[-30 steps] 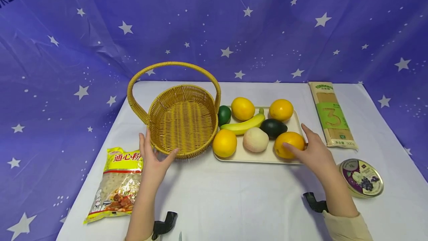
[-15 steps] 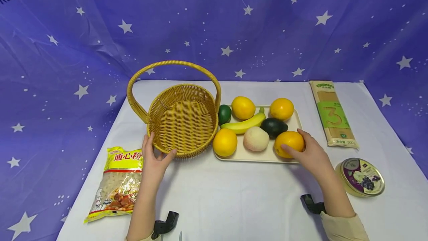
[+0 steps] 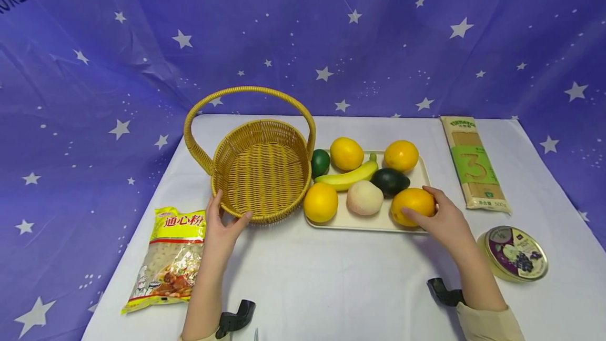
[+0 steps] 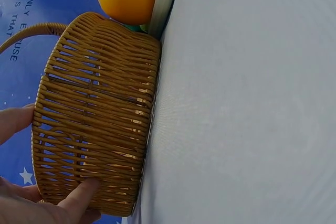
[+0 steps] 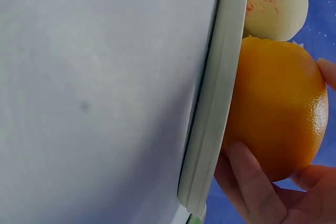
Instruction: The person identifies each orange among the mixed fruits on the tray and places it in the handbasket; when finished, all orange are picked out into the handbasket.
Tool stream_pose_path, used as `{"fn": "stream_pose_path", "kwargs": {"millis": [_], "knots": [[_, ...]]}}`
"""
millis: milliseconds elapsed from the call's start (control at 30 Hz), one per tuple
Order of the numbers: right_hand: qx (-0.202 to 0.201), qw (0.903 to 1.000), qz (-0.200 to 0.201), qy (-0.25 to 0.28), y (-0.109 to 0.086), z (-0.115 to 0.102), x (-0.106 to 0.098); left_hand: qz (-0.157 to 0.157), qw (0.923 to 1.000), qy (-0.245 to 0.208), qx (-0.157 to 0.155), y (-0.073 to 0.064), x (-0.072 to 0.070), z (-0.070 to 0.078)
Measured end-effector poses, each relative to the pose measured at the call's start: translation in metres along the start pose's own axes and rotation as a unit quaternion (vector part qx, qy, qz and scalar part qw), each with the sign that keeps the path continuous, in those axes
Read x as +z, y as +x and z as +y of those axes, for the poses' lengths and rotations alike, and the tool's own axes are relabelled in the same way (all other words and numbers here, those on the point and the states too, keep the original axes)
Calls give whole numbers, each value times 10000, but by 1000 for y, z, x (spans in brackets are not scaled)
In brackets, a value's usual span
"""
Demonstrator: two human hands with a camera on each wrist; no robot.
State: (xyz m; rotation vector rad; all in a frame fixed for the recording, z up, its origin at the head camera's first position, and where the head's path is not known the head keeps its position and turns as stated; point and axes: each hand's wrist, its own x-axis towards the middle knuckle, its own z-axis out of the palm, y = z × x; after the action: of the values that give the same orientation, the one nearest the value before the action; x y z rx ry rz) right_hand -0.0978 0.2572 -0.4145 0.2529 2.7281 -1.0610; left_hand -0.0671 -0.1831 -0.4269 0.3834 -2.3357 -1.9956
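Note:
The left hand (image 3: pixel 224 233) holds the near left side of a woven yellow-brown basket (image 3: pixel 262 183) with a tall arched handle; thumb and one finger meet its rim. In the left wrist view, fingers (image 4: pixel 79 199) lie against the basket's outer wall (image 4: pixel 100 108). My right hand (image 3: pixel 445 222) grips an orange (image 3: pixel 413 207) at the near right corner of a cream tray (image 3: pixel 364 225). In the right wrist view, fingers (image 5: pixel 249 177) curl beneath that orange (image 5: pixel 281 108), which sits by the tray's rim (image 5: pixel 210 114). A pale peach (image 3: pixel 365 198) lies beside it.
On the tray are more oranges (image 3: pixel 320 202), a banana (image 3: pixel 347 177), a dark green avocado (image 3: pixel 390 181) and a green fruit (image 3: pixel 320 163). A macaroni bag (image 3: pixel 168 262) lies left, a noodle pack (image 3: pixel 475 164) right, with a round tin (image 3: pixel 516 254) nearer.
My right hand has closed in on the near right orange, its fingers now against it. The left fingers have settled slightly lower on the basket rim. The camera view shifts a little.

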Motion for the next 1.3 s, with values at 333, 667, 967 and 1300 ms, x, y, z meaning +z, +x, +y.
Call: {"fn": "stream_pose_path", "kwargs": {"millis": [333, 667, 967, 1300], "knots": [[-93, 9999, 129, 55, 0, -2, -3, 47, 9996, -269, 1, -2, -2, -1], [-245, 9988, 424, 85, -8, -10, -14, 56, 9996, -263, 81, -2, -4, -1], [-1241, 9900, 377, 558, -6, -55, -22, 46, 9994, -320, 83, -2, -4, 1], [-1873, 9783, -192, 867, 13, -119, 2, 51, 9997, -222, 130, 0, 0, -4]]}}
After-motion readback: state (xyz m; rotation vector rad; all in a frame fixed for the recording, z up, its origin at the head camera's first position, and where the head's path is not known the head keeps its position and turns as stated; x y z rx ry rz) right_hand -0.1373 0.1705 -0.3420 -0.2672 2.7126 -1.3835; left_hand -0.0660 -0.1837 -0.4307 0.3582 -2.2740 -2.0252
